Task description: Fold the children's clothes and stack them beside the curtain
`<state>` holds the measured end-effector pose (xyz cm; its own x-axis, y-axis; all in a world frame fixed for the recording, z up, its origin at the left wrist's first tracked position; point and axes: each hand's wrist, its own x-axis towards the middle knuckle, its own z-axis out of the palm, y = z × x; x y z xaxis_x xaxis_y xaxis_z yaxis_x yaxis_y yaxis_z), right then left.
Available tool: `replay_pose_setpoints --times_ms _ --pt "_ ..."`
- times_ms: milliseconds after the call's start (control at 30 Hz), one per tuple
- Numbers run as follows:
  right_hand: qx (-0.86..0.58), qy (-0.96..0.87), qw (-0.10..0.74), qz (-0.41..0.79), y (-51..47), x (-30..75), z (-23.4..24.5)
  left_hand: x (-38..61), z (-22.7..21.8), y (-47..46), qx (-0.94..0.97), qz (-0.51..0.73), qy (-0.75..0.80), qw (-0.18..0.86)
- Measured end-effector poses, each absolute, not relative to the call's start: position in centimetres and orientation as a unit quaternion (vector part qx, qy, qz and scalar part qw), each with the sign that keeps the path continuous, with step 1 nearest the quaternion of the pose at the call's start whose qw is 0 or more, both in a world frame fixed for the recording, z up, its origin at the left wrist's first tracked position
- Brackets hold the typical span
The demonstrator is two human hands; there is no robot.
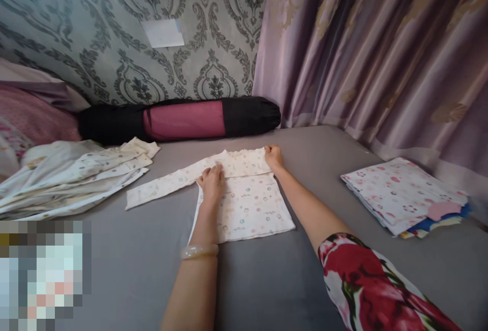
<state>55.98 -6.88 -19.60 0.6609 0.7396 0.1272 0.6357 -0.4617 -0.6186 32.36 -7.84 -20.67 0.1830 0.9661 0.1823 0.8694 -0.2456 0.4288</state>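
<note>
A small white long-sleeved shirt (251, 204) with a tiny coloured print lies flat on the grey sheet. One of its sleeves stretches out to the left, while on the right a sleeve looks folded across the upper part. My right hand (273, 159) is closed on the shirt's upper right corner. Over the left shoulder area, my left hand (212, 184) has its fingers bent down on the cloth, gripping it near the base of the outstretched sleeve. The fingertips of both hands are partly hidden.
A pile of printed clothes (84, 173) lies to the left. Folded clothes (400, 188) are stacked at the right. Along the patterned wall rests a black and pink roll-shaped bag (183, 120). A purple curtain (343, 41) hangs behind on the right. The lower left corner is pixelated.
</note>
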Motion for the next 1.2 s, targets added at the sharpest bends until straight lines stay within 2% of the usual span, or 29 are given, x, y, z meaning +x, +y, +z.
replay_pose_setpoints --times_ms 167,267,567,667,767,900,1033,1200 --pt "-0.864 -0.459 0.208 0.010 -7.8 54.9 -19.6 32.4 -20.8 -7.8 0.763 0.207 0.602 0.114" --pt "-0.869 -0.465 0.170 -0.002 -7.7 54.5 -19.9 32.4 -20.8 -7.9 0.770 0.194 0.600 0.102" --pt "-0.878 -0.449 0.156 0.061 -7.7 56.5 -18.5 32.6 -20.0 -8.4 0.775 0.159 0.606 0.081" --pt "-0.867 -0.473 0.158 0.012 -8.5 55.4 -17.7 33.0 -19.5 -8.7 0.761 0.166 0.624 0.065" --pt "-0.805 -0.571 0.154 -0.038 -9.5 52.1 -17.9 33.5 -19.1 -9.1 0.773 0.184 0.606 0.038" --pt "-0.722 -0.677 0.142 -0.003 -9.7 47.6 -19.3 34.0 -19.4 -9.4 0.814 0.157 0.556 0.069" --pt "-0.733 -0.668 0.115 0.051 -9.0 46.4 -20.3 34.1 -20.5 -9.5 0.806 0.116 0.572 0.102" --pt "-0.738 -0.662 0.107 0.068 -8.6 46.8 -20.5 34.0 -20.9 -9.4 0.797 0.097 0.588 0.097"
